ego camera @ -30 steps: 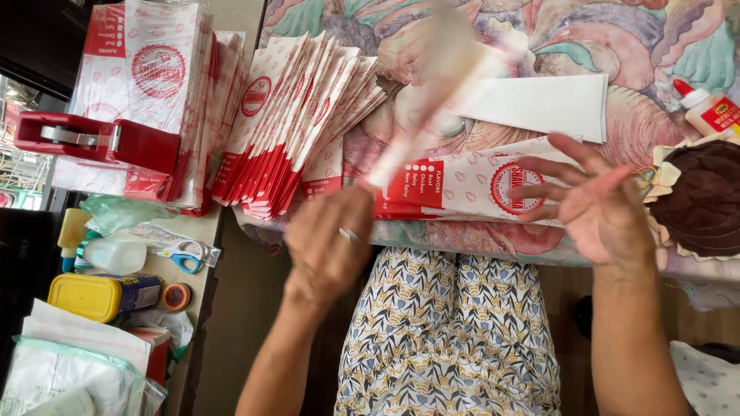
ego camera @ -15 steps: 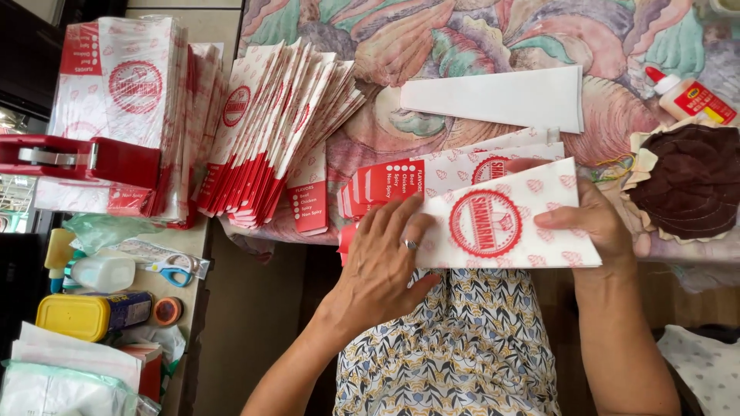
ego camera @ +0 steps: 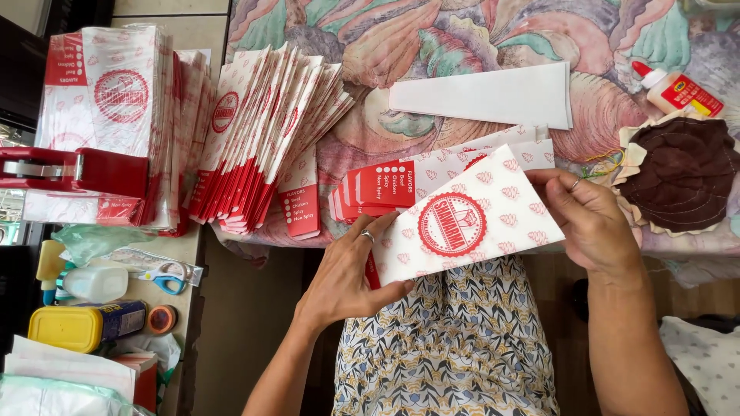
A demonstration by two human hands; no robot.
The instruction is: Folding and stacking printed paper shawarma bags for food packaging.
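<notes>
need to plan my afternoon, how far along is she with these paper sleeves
Done: a fanned row of red-and-white sleeves and a stack beside it. In hand: the left hand and right hand hold one printed sleeve. Left: a few printed pieces beneath it and a white blank sheet.

A: Count, taking the red tape dispenser (ego camera: 73, 171) as landmark. Dispensers: one.

B: Glue bottles?

A: One, red-capped glue bottle (ego camera: 678, 88), far across from the dispenser.

B: Scissors?

A: One pair, blue-handled scissors (ego camera: 166, 275), just below the dispenser. One yellow-lidded tub (ego camera: 85, 325) lower still.

B: Paper sleeves?

A: One held printed sleeve (ego camera: 466, 223); one plain white blank (ego camera: 486, 96). The fanned stack (ego camera: 262, 142) beside the dispenser: too many to count.

B: Hands?

A: Two.
</notes>
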